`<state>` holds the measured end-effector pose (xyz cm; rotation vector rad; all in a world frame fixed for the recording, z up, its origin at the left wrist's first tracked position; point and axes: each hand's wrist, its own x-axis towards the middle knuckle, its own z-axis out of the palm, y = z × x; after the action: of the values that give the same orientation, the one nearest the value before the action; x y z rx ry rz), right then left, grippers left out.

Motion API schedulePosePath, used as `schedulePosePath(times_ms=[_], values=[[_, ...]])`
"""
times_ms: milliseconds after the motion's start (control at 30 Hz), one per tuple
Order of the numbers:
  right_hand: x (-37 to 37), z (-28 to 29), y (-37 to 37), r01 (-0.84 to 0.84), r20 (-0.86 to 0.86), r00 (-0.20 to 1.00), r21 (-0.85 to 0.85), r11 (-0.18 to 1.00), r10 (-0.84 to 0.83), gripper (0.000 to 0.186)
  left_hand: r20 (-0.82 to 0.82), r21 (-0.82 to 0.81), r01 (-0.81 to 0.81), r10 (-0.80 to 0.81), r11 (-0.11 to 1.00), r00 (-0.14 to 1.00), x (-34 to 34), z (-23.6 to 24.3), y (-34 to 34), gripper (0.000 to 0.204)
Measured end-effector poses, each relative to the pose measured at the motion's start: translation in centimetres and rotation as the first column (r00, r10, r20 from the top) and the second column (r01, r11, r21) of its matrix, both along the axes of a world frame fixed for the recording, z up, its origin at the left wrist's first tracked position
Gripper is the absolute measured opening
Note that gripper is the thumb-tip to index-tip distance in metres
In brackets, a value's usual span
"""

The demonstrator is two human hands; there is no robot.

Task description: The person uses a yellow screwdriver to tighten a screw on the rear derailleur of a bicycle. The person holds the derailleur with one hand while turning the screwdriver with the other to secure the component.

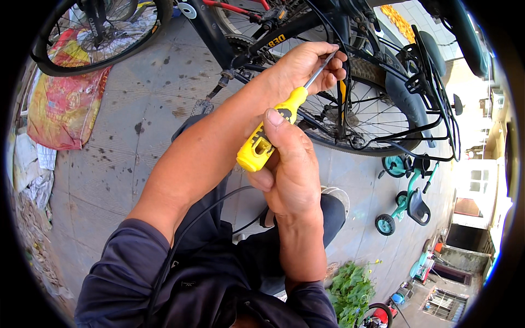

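Note:
My right hand [292, 164] is wrapped round the yellow and black handle of a screwdriver [266, 138], thumb pressed along its top. The metal shaft points up and to the right, its tip at the fingers of my left hand [311, 63]. That hand is closed, thumb against curled fingers around the tip; any small part in the pinch is hidden. Just beyond the left hand is the frame of a black bicycle [295, 30] with yellow markings. Its rear wheel [377, 115] and black rear rack [437, 104] lie to the right of my hands.
Another bicycle wheel [98, 33] stands at the far left above a red and yellow sack [68, 106]. A teal child's tricycle [410, 197] is on the paved ground [109, 191] at right. A leafy green plant [351, 292] grows near the lower right.

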<state>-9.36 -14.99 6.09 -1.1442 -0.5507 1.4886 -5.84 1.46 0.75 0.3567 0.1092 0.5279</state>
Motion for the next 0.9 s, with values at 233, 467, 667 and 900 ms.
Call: schedulePosePath(times_ms=[233,467,667,900], values=[[-0.1,-1.1,0.2,-0.014,-0.223,0.973,0.163,0.987,0.050,0.043,0.013,0.009,0.008,-0.008,1.000,1.000,0.0,-0.1,0.0,0.020],[0.1,-1.6,0.1,-0.010,-0.307,0.948,0.239,0.971,0.085,0.048,0.022,-0.026,0.012,-0.011,1.000,1.000,0.2,0.0,0.0,0.017],[0.0,-0.5,0.1,0.044,0.142,0.989,-0.009,0.999,-0.042,0.040,0.064,-0.025,0.041,-0.040,0.999,0.997,0.1,-0.4,0.4,0.015],[0.6,-0.3,0.1,-0.003,-0.030,1.000,-0.012,1.000,0.003,0.034,0.071,0.002,0.035,-0.035,0.999,0.997,0.1,-0.4,0.2,0.017]])
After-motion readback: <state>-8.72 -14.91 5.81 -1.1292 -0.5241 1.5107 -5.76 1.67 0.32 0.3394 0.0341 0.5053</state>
